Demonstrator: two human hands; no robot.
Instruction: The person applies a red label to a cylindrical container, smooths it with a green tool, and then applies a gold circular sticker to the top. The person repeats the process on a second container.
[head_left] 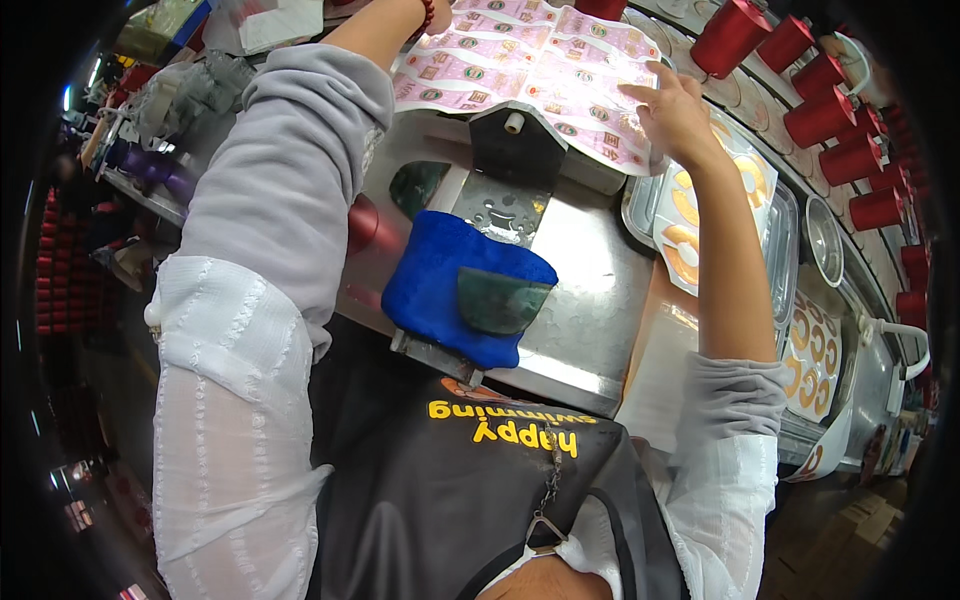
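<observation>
A large pink-and-white sheet of printed labels [530, 65] spreads over the far end of the metal bench. My right hand [680, 115] is at its right edge, thumb and forefinger stretched apart over the sheet. At the top edge of the view, my left hand [440, 16] is by the sheet's left part; its fingers are mostly cut off. Nearer to me, a blue cloth pad [425, 285] covers a metal stand, with a dark green half-round piece [500, 302] on it. A similar dark green piece [416, 187] lies beyond the pad, beside a metal bracket [515, 150].
Right of the sheet, clear trays [785, 255] stand with sheets of gold crescent prints [683, 250] and more crescent prints [812, 345]. Several red cylinders [730, 40] line the far right. A metal bowl [823, 238] is beside them. Plastic bags [190, 95] lie at left.
</observation>
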